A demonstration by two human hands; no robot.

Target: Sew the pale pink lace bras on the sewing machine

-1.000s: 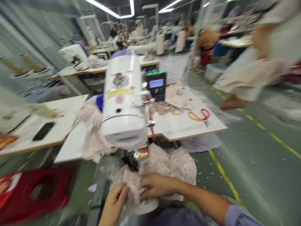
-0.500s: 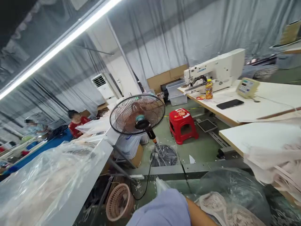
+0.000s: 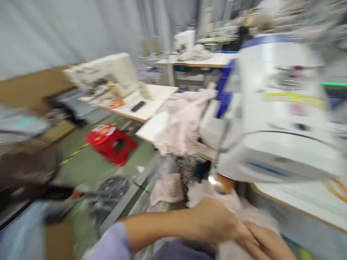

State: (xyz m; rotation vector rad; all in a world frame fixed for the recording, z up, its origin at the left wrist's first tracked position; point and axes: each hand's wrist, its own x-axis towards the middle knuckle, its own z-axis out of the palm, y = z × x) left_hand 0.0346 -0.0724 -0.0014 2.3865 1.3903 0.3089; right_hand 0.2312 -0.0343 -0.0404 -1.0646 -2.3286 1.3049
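Low in the view, my left hand (image 3: pixel 217 221) reaches in from the left, its forearm coming out of a lavender sleeve (image 3: pixel 112 241). It meets my right hand (image 3: pixel 268 240) over pale pink fabric (image 3: pixel 233 250). Both hands look closed on this fabric, though motion smears the fingers. More of the cloth shows above and below the hands. Right above them stands a large white sewing machine (image 3: pixel 282 144) on a white tabletop (image 3: pixel 298 202). A pile of pale pink pieces (image 3: pixel 181 122) drapes over a table edge beyond the hands.
A red stool (image 3: pixel 111 142) stands on the green floor at the left. Behind it, a table carries another white sewing machine (image 3: pixel 108 76), a bottle (image 3: pixel 115 95) and a dark phone (image 3: pixel 138 106). A blurred fan (image 3: pixel 29 169) is at the far left. Cardboard (image 3: pixel 32 85) leans by the curtain.
My view has swung right, bringing the large white sewing machine close. The fan and stool have shifted left in view. Both hands now show together at the pink fabric; before, only my sleeve and part of an arm showed.
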